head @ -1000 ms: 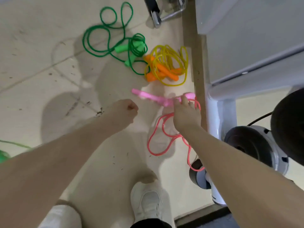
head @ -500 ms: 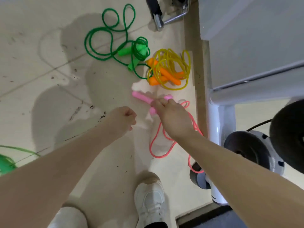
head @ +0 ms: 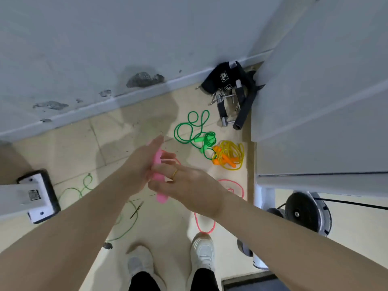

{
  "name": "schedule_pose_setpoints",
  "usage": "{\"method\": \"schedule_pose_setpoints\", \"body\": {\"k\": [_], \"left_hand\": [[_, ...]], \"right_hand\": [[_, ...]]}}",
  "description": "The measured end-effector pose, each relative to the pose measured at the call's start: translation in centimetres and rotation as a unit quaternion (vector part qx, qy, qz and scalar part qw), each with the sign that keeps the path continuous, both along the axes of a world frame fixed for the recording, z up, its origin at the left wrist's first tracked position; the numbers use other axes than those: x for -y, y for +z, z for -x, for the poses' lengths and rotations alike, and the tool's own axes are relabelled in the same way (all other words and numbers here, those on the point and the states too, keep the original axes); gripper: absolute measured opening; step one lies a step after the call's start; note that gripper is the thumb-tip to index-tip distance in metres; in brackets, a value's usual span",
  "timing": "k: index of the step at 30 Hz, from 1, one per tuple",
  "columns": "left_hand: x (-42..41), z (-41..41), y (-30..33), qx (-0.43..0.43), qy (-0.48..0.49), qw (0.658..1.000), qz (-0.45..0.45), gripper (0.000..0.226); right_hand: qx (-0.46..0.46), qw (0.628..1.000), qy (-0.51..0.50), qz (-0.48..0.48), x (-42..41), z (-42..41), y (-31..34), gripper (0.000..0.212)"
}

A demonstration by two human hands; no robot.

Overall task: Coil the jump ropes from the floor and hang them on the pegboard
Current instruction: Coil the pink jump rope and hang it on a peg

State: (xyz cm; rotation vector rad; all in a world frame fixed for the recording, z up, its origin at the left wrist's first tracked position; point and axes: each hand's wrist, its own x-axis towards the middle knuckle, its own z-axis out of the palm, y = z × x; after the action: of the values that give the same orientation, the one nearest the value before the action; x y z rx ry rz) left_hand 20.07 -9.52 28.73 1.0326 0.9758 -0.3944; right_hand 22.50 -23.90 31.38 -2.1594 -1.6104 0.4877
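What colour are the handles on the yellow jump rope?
Orange. The handles lie inside the yellow jump rope coiled on the floor, clearest in the head view.
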Motion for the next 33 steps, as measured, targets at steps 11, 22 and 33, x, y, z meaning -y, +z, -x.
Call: {"method": "schedule_pose_setpoints", "body": {"k": [11,22,33], "left_hand": [[-5.1,3.2,24.5,0.186,-0.178,0.952,-0.167,0.036],[-9.8,8.8,42.0,0.436,-0.017,0.9,0.018,0.019],[-10.1,12.3,46.4,0.275,-0.069,0.935,-0.213,0.028]], "right_hand": [[-0.214,0.934,-0.287,0.005,-4.0,-0.9,18.7,0.067],[-0.395,0.8,-0.449,-0.054,-7.8,1.8,32.8,0.024],[-0.566,0.72,-0.366,-0.165,-10.2,0.1,47.1,0.023]]}}
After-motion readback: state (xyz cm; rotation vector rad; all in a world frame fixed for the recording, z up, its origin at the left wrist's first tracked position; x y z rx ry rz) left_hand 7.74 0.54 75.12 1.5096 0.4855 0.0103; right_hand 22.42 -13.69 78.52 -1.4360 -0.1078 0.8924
